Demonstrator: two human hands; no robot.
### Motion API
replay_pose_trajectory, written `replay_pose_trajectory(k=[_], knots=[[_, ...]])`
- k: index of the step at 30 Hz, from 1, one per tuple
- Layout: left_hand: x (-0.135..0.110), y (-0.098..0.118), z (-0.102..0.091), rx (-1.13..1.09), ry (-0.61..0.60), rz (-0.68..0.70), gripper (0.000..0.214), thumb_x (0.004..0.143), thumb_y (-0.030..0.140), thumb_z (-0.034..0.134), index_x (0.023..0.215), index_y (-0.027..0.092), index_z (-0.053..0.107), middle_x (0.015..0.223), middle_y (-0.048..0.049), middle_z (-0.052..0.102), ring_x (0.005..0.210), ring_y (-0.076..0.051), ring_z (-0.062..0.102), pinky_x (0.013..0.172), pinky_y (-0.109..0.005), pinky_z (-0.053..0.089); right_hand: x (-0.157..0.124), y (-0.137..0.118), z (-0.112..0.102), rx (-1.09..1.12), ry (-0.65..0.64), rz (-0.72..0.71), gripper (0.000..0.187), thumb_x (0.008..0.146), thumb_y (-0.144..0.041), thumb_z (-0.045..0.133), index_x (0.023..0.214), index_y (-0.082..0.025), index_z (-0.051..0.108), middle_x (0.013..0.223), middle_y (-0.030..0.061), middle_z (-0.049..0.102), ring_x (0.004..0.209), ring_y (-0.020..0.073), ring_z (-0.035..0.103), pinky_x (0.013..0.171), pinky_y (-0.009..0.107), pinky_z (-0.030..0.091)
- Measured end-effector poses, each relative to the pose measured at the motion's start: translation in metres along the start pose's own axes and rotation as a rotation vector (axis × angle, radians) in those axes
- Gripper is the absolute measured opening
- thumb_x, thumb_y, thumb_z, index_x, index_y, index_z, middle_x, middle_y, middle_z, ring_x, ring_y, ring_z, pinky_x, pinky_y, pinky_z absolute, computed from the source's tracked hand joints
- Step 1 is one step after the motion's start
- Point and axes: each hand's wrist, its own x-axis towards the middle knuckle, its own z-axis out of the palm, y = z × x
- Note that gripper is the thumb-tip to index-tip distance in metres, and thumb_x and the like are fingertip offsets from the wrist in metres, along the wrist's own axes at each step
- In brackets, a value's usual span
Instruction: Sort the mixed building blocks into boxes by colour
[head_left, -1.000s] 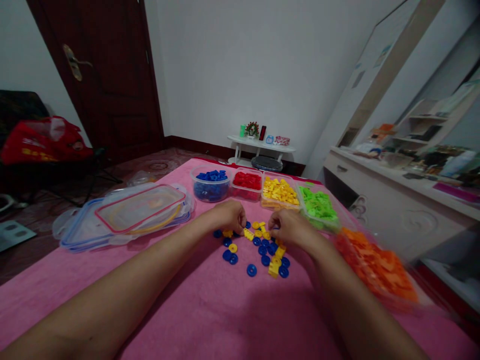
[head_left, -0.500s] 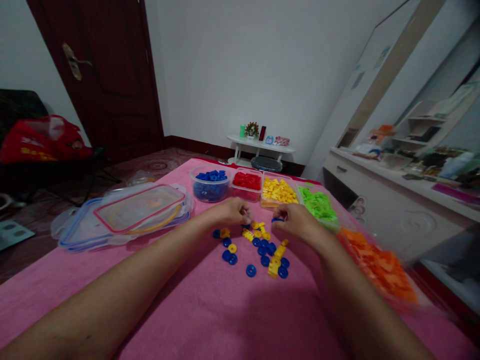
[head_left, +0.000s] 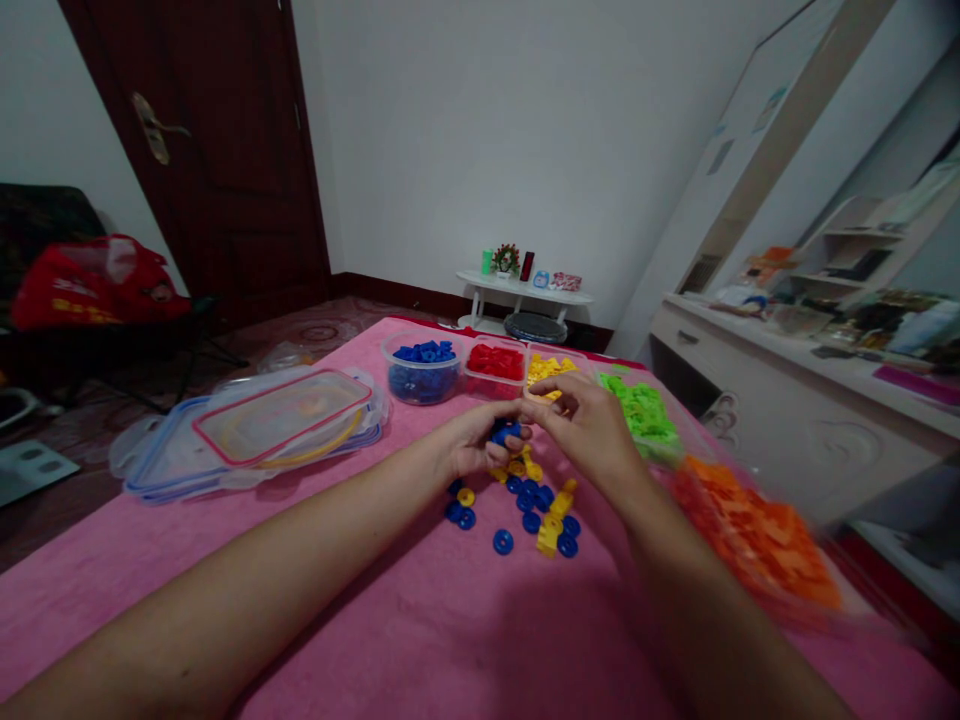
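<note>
My left hand [head_left: 480, 442] is closed around blue toy wheels [head_left: 505, 431], partly hidden by its fingers. Right beside it, my right hand [head_left: 581, 412] has thumb and forefinger pinched together close to the left fingertips. Whatever sits in that pinch is hidden. Below both hands, loose blue wheels [head_left: 529, 497] and small yellow pieces [head_left: 531, 466] are scattered on the pink cloth [head_left: 360, 610]. A stack of joined yellow blocks [head_left: 556, 522] lies among them. One blue ring [head_left: 503, 542] rests apart, nearest to me.
Along the far edge stand tubs of blue [head_left: 424, 384], red [head_left: 495, 375] and yellow pieces [head_left: 550, 370]. Green [head_left: 640, 412] and orange pieces [head_left: 757, 530] fill containers at the right. Clear lids [head_left: 281, 418] are stacked at the left.
My hands were apart over the pieces, the right one with a blue wheel. They have come together, and blue wheels now show in my left hand.
</note>
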Motion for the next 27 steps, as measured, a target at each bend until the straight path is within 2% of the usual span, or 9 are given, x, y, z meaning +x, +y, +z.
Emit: replay_pose_trajectory(k=[4,8,10,13,17,19,23,25,27], knots=[[-0.006,0.049,-0.007,0.113,0.209,0.265,0.022,0.089,0.024,0.042,0.073,0.013,0.051,0.057,0.0018,0.044,0.038,-0.002,0.034,0.030,-0.009,0.017,0.003,0.002,-0.009,0.032,0.036,0.031,0.020,0.076,-0.035,0.061,0.081,-0.017,0.069,0.079,0.0052,0.067,0.063,0.0134,0.055,0.060,0.026,0.041],[-0.010,0.109,-0.023,0.375,0.609,0.662,0.025,0.087,0.024,0.040,0.069,0.012,0.052,0.054,0.0019,0.046,0.041,-0.004,0.038,0.038,-0.013,0.029,0.004,0.003,-0.011,0.016,0.027,0.049,0.018,0.076,-0.033,0.059,0.080,-0.018,0.069,0.078,0.0046,0.067,0.065,0.0141,0.056,0.060,0.026,0.040],[-0.011,0.129,-0.036,0.574,0.795,0.743,0.026,0.085,0.025,0.043,0.067,0.012,0.055,0.054,0.0001,0.050,0.047,-0.006,0.045,0.048,-0.017,0.037,0.004,0.004,-0.009,-0.014,-0.014,0.047,0.017,0.076,-0.031,0.059,0.079,-0.018,0.069,0.078,0.0040,0.067,0.066,0.0138,0.056,0.061,0.025,0.040],[-0.015,0.137,-0.051,0.858,0.902,0.781,0.025,0.079,0.028,0.053,0.064,0.010,0.060,0.059,-0.0032,0.058,0.057,-0.010,0.051,0.056,-0.021,0.039,0.002,0.009,-0.003,-0.038,-0.152,0.054,0.014,0.075,-0.027,0.060,0.079,-0.018,0.069,0.078,0.0035,0.068,0.067,0.0131,0.056,0.061,0.024,0.040],[-0.026,0.115,-0.046,1.534,0.808,0.801,0.025,0.073,0.032,0.058,0.073,0.010,0.068,0.068,-0.0033,0.065,0.066,-0.013,0.054,0.062,-0.022,0.038,-0.004,0.014,0.009,-0.058,-0.315,0.037,0.013,0.074,-0.023,0.061,0.082,-0.018,0.069,0.079,0.0032,0.068,0.067,0.0128,0.057,0.060,0.023,0.040],[-0.034,0.095,-0.036,1.735,0.592,0.737,0.022,0.074,0.028,0.056,0.077,0.010,0.069,0.072,-0.0030,0.066,0.067,-0.012,0.055,0.063,-0.021,0.037,-0.007,0.015,0.016,-0.072,-0.344,0.017,0.014,0.073,-0.018,0.060,0.083,-0.019,0.069,0.081,0.0031,0.068,0.068,0.0126,0.058,0.061,0.023,0.040],[-0.052,0.055,-0.022,1.916,0.178,0.391,0.018,0.073,0.020,0.055,0.080,0.013,0.070,0.071,-0.0018,0.067,0.064,-0.011,0.056,0.060,-0.020,0.037,-0.013,0.013,0.028,-0.091,-0.429,-0.017,0.020,0.070,-0.012,0.058,0.084,-0.021,0.070,0.086,0.0024,0.069,0.074,0.0130,0.060,0.065,0.023,0.041],[-0.064,0.040,-0.023,2.019,0.158,0.290,0.018,0.069,0.023,0.061,0.083,0.015,0.069,0.075,-0.0027,0.067,0.065,-0.012,0.056,0.059,-0.020,0.035,-0.015,0.011,0.031,-0.118,-0.498,-0.018,0.022,0.069,-0.010,0.058,0.083,-0.021,0.071,0.086,0.0024,0.070,0.074,0.0135,0.060,0.065,0.023,0.041],[-0.074,0.030,-0.027,2.126,0.251,0.264,0.030,0.062,0.031,0.070,0.089,0.017,0.068,0.082,-0.0046,0.067,0.069,-0.015,0.056,0.058,-0.022,0.034,-0.018,0.007,0.032,-0.138,-0.554,-0.020,0.023,0.068,-0.009,0.057,0.082,-0.021,0.071,0.083,0.0026,0.070,0.073,0.0137,0.060,0.064,0.022,0.040]])
